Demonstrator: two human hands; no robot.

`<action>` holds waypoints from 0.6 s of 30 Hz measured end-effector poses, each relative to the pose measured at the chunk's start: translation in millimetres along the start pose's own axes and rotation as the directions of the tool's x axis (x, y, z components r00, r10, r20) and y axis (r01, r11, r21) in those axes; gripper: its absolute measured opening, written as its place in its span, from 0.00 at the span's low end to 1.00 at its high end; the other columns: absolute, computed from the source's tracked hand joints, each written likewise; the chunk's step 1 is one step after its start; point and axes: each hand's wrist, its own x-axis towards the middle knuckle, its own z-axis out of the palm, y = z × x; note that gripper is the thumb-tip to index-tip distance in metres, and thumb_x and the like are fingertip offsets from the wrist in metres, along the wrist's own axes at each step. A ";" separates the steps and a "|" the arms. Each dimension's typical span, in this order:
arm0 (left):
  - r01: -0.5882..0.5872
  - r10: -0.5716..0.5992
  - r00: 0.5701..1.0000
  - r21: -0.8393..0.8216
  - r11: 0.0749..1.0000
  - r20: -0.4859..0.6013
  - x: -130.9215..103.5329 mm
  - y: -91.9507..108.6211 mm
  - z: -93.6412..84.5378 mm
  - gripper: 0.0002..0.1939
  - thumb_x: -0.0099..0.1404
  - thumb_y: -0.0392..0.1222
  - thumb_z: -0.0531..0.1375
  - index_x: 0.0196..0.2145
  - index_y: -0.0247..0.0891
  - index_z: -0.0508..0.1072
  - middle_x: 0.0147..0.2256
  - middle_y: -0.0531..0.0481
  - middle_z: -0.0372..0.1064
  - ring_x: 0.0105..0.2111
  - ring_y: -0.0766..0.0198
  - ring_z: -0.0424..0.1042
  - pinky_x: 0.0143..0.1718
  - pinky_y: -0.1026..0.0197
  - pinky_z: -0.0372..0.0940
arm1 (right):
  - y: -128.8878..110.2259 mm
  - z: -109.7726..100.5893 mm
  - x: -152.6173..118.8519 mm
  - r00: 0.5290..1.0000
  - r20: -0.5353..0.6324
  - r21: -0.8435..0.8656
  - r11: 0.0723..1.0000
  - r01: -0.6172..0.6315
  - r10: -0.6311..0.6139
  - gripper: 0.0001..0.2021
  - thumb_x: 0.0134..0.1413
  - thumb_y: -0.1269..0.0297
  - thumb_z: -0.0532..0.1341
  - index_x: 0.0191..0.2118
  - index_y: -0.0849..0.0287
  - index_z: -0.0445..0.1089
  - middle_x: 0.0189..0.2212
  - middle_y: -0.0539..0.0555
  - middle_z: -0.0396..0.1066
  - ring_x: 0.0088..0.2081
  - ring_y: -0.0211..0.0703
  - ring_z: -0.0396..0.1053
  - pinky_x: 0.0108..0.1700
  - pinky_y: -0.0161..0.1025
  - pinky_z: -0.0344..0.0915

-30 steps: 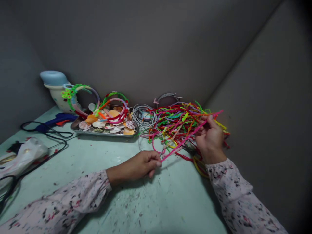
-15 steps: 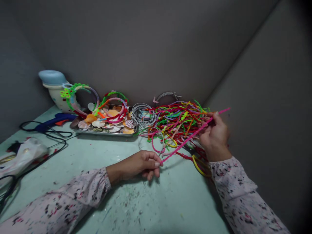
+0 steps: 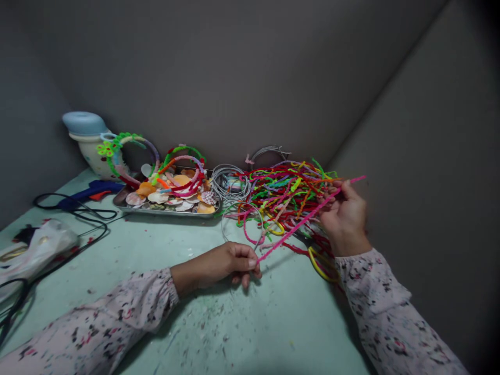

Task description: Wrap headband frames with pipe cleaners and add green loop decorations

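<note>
A bright pink pipe cleaner (image 3: 299, 225) is stretched straight and slanting between my two hands. My left hand (image 3: 238, 263) pinches its lower end between thumb and forefinger, the other fingers loosely curled. Near its upper end my right hand (image 3: 346, 216) grips it, and a short pink tip sticks out past the fingers. Behind the strand lies a heap of many-coloured pipe cleaners (image 3: 281, 190). A thin wire ring (image 3: 223, 221) rests just beyond my left hand, with a curved pink strand across it.
Behind stand a metal tray (image 3: 167, 212) of shells with decorated hoops (image 3: 158, 156), wire coils (image 3: 230, 182) and a blue-lidded bottle (image 3: 88, 135). A blue glue gun (image 3: 84, 195), black cable (image 3: 105, 229) and plastic bag (image 3: 50, 242) lie left. Yellow-handled scissors (image 3: 320, 265) lie beside my right wrist.
The pink strand's upper tip has drawn slightly down and left. My left fingers have shifted a little around its lower end; both hands otherwise stay nearly in place.
</note>
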 end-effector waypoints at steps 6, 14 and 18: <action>-0.046 0.042 0.997 -0.073 0.996 -0.059 0.2 -1.2 0.0 0.11 0.60 0.45 0.62 0.31 0.32 0.70 0.31 0.48 0.70 0.23 0.73 0.65 0.22 0.68 0.51 | -3.3 1.7 -1.0 0.998 0.057 -0.011 1.000 -0.025 0.026 0.09 0.59 0.60 0.57 0.29 0.56 0.65 0.19 0.44 0.59 0.16 0.30 0.54 0.15 0.30 0.53; -0.220 0.192 0.942 -0.074 0.973 -0.275 3.0 3.0 0.6 0.12 0.62 0.46 0.61 0.31 0.33 0.68 0.29 0.50 0.66 0.21 0.75 0.62 0.22 0.68 0.52 | 29.5 20.1 -52.9 0.711 0.520 -0.447 0.860 -0.246 0.473 0.19 0.46 0.51 0.66 0.40 0.60 0.73 0.27 0.50 0.70 0.21 0.31 0.63 0.20 0.28 0.60; -0.257 0.266 0.906 0.073 0.964 -0.330 3.2 3.7 -0.8 0.12 0.62 0.47 0.60 0.30 0.33 0.67 0.27 0.51 0.66 0.20 0.74 0.61 0.22 0.68 0.51 | 53.9 20.6 -82.3 0.533 0.572 -0.661 0.735 -0.150 0.624 0.14 0.47 0.59 0.66 0.39 0.60 0.73 0.24 0.49 0.70 0.21 0.32 0.63 0.22 0.30 0.60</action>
